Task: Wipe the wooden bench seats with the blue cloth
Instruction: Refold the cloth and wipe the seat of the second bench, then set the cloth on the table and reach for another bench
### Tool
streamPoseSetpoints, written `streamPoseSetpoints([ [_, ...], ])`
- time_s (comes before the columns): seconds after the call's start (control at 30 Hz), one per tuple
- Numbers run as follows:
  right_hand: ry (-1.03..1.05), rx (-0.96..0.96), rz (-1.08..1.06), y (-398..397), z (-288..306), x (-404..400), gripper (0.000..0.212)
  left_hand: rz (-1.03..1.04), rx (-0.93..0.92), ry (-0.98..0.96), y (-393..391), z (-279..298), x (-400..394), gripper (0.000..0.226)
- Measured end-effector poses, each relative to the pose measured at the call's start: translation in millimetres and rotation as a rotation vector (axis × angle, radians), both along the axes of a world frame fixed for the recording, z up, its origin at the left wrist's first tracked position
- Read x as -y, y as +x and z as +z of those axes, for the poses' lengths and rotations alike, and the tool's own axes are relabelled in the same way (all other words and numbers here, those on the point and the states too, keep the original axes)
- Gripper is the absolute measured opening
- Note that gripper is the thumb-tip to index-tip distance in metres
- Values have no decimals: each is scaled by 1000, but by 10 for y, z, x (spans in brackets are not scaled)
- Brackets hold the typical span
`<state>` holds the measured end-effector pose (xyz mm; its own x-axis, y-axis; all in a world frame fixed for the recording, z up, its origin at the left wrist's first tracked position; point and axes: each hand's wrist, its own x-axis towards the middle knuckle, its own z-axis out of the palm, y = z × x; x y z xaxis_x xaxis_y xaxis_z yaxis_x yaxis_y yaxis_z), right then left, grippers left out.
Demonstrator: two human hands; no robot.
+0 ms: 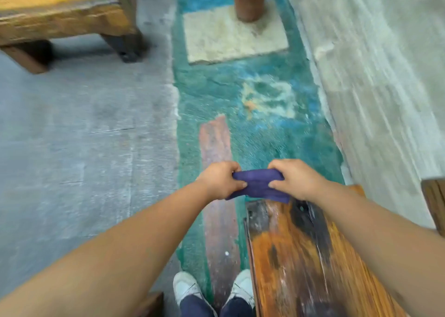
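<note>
Both hands, left (220, 180) and right (295, 179), gripping blue cloth (261, 184) by its ends, stretched between them in the air just past near bench (301, 256) end, second bench (62, 13) far left.

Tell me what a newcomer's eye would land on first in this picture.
The blue cloth, stretched between the left hand and the right hand at mid-frame, draws the eye first; both hands grip its ends above the near end of a worn wooden bench seat at lower right. Next comes the green and blue painted floor strip running up the middle, with a terracotta plant pot on a pale slab at the top.
</note>
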<state>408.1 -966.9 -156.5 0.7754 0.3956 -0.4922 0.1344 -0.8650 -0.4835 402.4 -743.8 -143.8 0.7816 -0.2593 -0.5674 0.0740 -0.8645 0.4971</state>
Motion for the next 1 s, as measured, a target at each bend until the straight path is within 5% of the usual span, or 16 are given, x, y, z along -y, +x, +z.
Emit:
streamPoseSetpoints([
  [0.13, 119, -62, 49, 154, 876, -978, 23, 248, -17, -131, -257, 890, -1140, 20],
  [0.27, 379, -151, -112, 91, 1568, -1888, 46, 517, -28, -352, -652, 1630, -2116, 12],
  [0.5, 687, -374, -189, -387, 2396, -3681, 73, 1299, 196, -847, -1906, 2519, -3390, 22],
  [0.73, 668, -650, 101, -1172, 2615, -5201, 55, 1866, 480, -849, -3301, 2791, -3848, 60],
  [1.0, 475, -739, 660, -2041, 2579, -5873, 44, 2437, 626, -769, -4354, 2712, -3342, 38],
])
